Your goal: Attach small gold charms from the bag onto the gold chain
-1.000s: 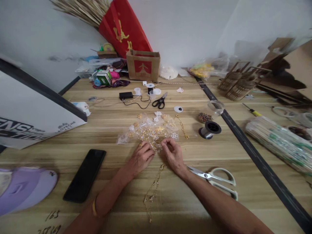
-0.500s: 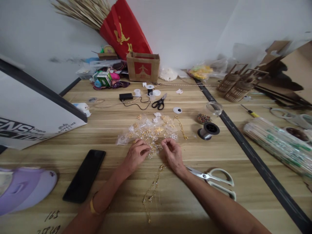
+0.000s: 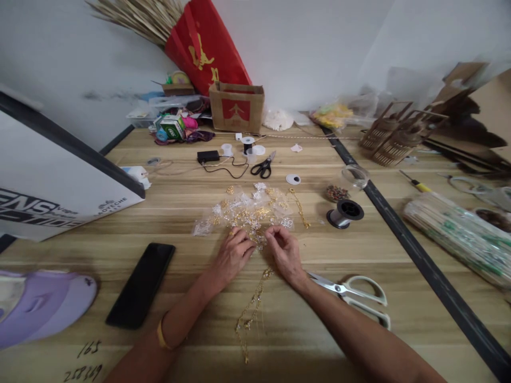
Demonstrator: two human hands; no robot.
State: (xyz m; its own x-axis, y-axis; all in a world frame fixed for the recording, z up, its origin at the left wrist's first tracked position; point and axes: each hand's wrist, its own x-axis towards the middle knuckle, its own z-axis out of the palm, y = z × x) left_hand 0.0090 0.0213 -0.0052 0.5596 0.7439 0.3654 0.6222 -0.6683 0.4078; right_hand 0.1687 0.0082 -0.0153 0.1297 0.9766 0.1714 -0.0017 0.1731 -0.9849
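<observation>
Gold and silver charms and beads (image 3: 253, 219) lie in a loose pile on clear plastic bags (image 3: 203, 226) mid-table. At the pile's near edge, my left hand (image 3: 236, 251) is closed, its curled fingertips down among the small pieces; what they grip is too small to name. Close by on the right, my right hand (image 3: 285, 254) pinches thumb and forefinger together, with the held item hidden. Below and between the hands lies a gold chain with charms (image 3: 248, 322), a fine thread beside it. White-handled scissors (image 3: 341, 289) rest partly under my right forearm.
Right of the pile are a short gold chain (image 3: 299, 207), a wire spool (image 3: 344, 214) and a jar of coloured beads (image 3: 338, 192). Black scissors (image 3: 262, 167) lie behind it. A phone (image 3: 141, 287) and a purple visor (image 3: 51, 306) are at left; wrapped sticks (image 3: 455, 231) at right.
My left hand has moved right, nearer my right hand, and its fingers have gone down into the pile. My right hand keeps its pinch almost in place. The view has shifted slightly.
</observation>
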